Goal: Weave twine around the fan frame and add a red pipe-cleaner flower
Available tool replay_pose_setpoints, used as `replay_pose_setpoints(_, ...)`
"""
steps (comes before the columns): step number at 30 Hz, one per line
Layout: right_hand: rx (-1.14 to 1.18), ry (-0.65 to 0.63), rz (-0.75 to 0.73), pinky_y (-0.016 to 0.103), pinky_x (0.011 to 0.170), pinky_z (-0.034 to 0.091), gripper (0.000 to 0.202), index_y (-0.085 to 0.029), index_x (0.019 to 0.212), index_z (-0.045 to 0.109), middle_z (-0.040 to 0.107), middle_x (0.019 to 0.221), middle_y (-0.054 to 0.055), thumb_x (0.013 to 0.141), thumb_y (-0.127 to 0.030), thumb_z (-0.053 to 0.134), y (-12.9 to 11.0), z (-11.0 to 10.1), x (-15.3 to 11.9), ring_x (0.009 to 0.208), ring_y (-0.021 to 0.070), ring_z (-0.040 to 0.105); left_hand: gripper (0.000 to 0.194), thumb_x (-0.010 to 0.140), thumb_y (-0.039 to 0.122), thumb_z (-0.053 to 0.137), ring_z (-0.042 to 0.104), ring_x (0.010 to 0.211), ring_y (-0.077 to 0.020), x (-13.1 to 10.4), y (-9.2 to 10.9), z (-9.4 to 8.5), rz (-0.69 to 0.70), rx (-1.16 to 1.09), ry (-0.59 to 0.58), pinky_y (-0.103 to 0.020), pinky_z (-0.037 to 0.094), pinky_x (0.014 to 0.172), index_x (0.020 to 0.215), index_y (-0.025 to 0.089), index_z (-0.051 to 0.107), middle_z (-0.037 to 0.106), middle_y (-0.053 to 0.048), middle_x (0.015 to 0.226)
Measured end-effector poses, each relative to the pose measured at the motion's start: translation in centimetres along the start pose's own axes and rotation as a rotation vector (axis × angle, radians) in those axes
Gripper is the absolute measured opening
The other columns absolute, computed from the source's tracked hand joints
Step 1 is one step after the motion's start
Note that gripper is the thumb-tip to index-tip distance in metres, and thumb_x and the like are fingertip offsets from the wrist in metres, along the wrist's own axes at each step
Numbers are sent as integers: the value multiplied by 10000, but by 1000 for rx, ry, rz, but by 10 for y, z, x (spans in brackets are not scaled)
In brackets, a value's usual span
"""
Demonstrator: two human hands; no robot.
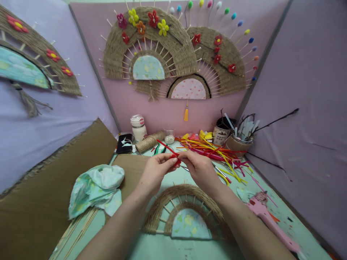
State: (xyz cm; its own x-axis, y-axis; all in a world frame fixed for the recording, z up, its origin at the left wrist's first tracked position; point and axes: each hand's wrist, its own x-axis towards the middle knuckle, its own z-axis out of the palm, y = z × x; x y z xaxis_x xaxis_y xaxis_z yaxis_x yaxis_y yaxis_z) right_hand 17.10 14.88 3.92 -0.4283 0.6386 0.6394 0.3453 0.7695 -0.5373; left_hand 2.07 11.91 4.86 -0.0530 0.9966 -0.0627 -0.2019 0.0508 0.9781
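Both hands meet above the middle of the table, fingers pinched around a red pipe cleaner (166, 146). Its straight end sticks out up and to the left, while a bent, bunched red part sits between the fingertips. My left hand (157, 168) is closed on that bunched part from the left. From the right, my right hand (199, 166) pinches the pipe cleaner close beside it. Below the hands lies a half-round woven twine fan (168, 206) with a floral fabric centre (191, 224); my right forearm covers part of its right side.
Loose coloured pipe cleaners (214, 151) are heaped behind my right hand. A pink glue gun (273, 224) lies at right. Crumpled floral cloth (94, 187) and thin sticks (78, 231) lie at left, near upright cardboard (54, 180). A twine roll (149, 142) and white bottle (138, 128) are behind.
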Motion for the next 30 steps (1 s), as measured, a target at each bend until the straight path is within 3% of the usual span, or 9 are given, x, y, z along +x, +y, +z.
replay_pose_setpoints(13, 185, 147, -59, 296, 826, 481, 153, -195, 820, 630, 680, 908, 41, 866, -113, 510, -1, 3, 2, 877, 145, 621, 210, 608, 226, 778, 596, 649, -91, -2, 0, 1, -67, -130, -22, -201, 477, 666, 758, 108, 692, 664, -36, 693)
replay_pose_setpoints(23, 593, 127, 321, 304, 748, 511, 61, -177, 828, 613, 674, 851, 46, 808, -227, 583, 4, 9, 1, 796, 165, 630, 277, 541, 233, 809, 598, 654, -107, -2, 2, 5, -64, -152, 36, -236, 468, 697, 748, 98, 687, 671, -50, 693)
replay_pose_setpoints(30, 516, 116, 326, 280, 735, 493, 44, -182, 821, 585, 648, 818, 26, 802, -222, 581, 2, 7, 3, 775, 146, 613, 238, 597, 270, 764, 613, 697, -149, -1, -1, 5, 61, 22, 73, -291, 481, 733, 758, 112, 689, 688, -62, 721)
